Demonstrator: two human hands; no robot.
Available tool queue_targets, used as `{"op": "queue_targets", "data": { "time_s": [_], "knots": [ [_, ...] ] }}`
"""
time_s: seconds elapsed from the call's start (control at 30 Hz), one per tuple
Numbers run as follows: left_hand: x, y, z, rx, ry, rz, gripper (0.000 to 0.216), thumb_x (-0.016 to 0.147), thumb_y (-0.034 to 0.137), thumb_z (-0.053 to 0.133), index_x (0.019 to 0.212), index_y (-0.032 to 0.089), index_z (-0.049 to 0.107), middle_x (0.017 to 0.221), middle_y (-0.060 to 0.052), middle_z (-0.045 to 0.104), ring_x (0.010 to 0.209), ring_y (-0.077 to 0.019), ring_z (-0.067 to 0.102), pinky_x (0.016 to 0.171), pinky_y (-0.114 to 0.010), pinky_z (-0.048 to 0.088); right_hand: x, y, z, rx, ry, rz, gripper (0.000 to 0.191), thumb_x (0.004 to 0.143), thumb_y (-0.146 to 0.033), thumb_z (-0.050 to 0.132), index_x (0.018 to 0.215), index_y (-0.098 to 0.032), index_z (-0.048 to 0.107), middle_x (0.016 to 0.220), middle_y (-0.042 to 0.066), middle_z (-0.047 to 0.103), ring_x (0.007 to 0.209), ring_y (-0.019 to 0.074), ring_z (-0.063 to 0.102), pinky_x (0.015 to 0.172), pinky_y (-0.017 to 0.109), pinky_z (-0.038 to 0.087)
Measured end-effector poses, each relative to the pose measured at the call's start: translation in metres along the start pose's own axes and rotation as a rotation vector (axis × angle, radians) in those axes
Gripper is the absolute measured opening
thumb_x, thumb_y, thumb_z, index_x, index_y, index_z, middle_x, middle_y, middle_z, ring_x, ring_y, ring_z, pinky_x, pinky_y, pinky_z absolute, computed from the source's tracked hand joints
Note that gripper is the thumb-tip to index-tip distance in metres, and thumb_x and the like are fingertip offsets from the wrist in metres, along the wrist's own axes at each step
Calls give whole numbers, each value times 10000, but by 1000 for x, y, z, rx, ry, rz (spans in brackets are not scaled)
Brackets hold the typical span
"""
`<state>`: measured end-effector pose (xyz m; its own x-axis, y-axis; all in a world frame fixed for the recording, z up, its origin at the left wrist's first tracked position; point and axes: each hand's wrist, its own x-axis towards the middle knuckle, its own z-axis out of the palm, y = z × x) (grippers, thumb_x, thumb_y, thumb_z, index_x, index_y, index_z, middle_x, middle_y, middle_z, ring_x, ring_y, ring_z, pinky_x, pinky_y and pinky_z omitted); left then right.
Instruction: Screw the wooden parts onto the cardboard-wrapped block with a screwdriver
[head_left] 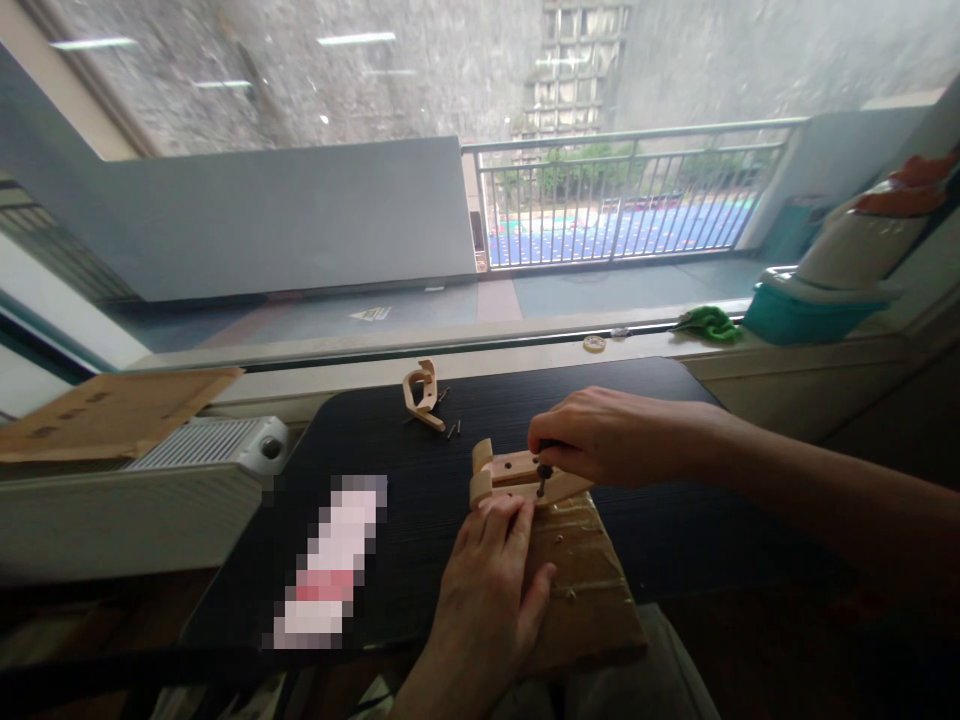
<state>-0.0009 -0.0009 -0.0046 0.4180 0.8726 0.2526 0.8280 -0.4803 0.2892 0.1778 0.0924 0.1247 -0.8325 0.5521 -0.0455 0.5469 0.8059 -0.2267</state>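
"Left hand (491, 560) — holding?"
"Spread open, fingertips against the wooden piece (519, 468) just beyond, lying crosswise at the far end of the board (596, 600)."
"Right hand (589, 435)?"
"Closed around a dark tool (545, 472) — tip at that piece."

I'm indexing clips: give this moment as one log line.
left hand: touching wooden piece | right hand: gripping dark tool over piece | under piece: brown block | black table: loose wooden part, small metal pins

Tool (546, 472) — handle hidden, right forearm (825, 485) — cropped
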Motion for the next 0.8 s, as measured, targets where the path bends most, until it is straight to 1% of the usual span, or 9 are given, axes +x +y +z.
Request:
{"op": "queue_targets", "data": {
  "time_s": [0.17,0.23,0.33,0.43,0.53,0.63,0.7,0.8],
  "knots": [
    [0,1,-1,2,4,-3,499,816,245,538,1282,88,453,1244,-142,484,1196,-283,422,1021,-463,401,4,-4,6,-123,54,90,240,899,-223,389,880,-132,610,708,50,639,591,120,507,533,265,258],
    [1,1,-2,1,3,-1,495,819,238,535,1284,90,450,1246,-140,483,1199,-279,419,1025,-461,398,6,-5,6,-183,62,90,240,901,-242,397,848,-138,607,686,42,627,557,113,478,519,272,230],
    [1,2,-3,-6,11,0,495,817,239,539,1281,94,450,1251,-142,483,1201,-285,418,1023,-469,398,5,-6,2,-239,86,31,242,899,-271,423,770,-149,588,664,27,597,557,108,452,517,277,212],
    [1,2,-2,-12,14,-1,503,815,242,540,1288,101,441,1262,-142,478,1206,-292,414,1022,-478,396,2,-9,0,-250,106,-93,208,885,-266,461,757,-153,581,691,23,581,611,116,461,527,277,219],
    [0,1,-1,-12,13,-1,509,816,236,536,1298,110,433,1266,-135,476,1209,-287,413,1027,-470,392,1,-10,0,-251,56,-173,137,864,-192,493,782,-157,596,738,23,586,662,122,470,535,273,230],
    [-1,1,0,-10,14,0,500,817,242,536,1290,110,443,1263,-135,477,1203,-284,417,1026,-464,395,2,-5,2,-244,25,-204,141,866,-128,480,789,-145,596,752,28,589,678,121,471,568,268,268],
    [-1,1,0,-9,12,-1,496,819,248,535,1286,108,448,1262,-136,477,1203,-283,417,1025,-461,395,4,-1,4,-210,43,-215,169,885,-139,458,780,-137,590,752,34,593,697,125,478,607,270,297],
    [-1,1,0,-8,6,-2,501,820,249,535,1289,99,446,1264,-138,472,1207,-282,411,1030,-459,392,5,4,7,-152,66,-191,218,915,-184,418,792,-135,592,740,40,595,714,131,489,634,270,315]
  ]
}}
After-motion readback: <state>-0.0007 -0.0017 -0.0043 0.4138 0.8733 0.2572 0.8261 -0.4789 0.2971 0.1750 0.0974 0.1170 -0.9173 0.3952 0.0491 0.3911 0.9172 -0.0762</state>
